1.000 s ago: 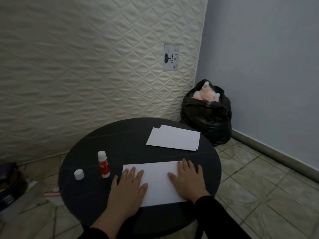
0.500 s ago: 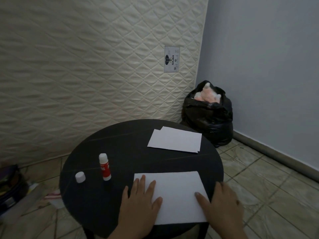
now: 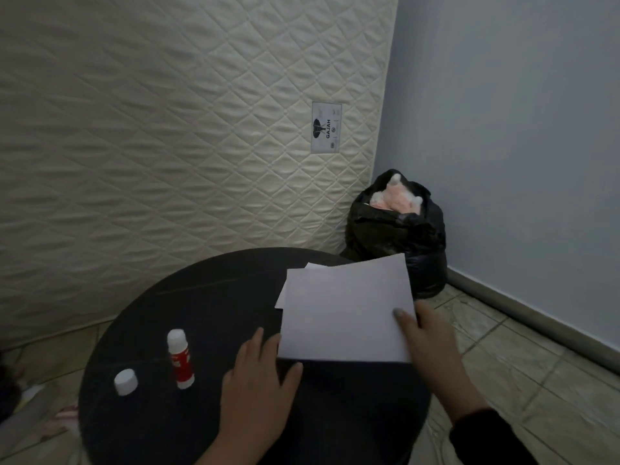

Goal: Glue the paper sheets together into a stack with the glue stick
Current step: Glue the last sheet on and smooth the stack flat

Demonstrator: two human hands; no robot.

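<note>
a white paper sheet [image 3: 345, 310] is held up off the round black table [image 3: 201, 297], pinched at its right edge by the right hand [image 3: 432, 340], thumb on the upper face. it is carried over the other loose sheets [image 3: 295, 280] at the far side, whose corners just peek out behind it, presumably so it can be laid onto them. the left hand [image 3: 258, 374] is laid flat on the tabletop with fingers relaxed and nothing grasped, its fingertips just beside the lifted sheet's near left corner, likely as a steadying rest. the glue stick [image 3: 181, 359] is left standing upright and uncapped at the left, its white cap [image 3: 125, 381] set beside it, kept within easy reach for the next coat. a black bin bag [image 3: 399, 229] is seen on the floor beyond.
</note>
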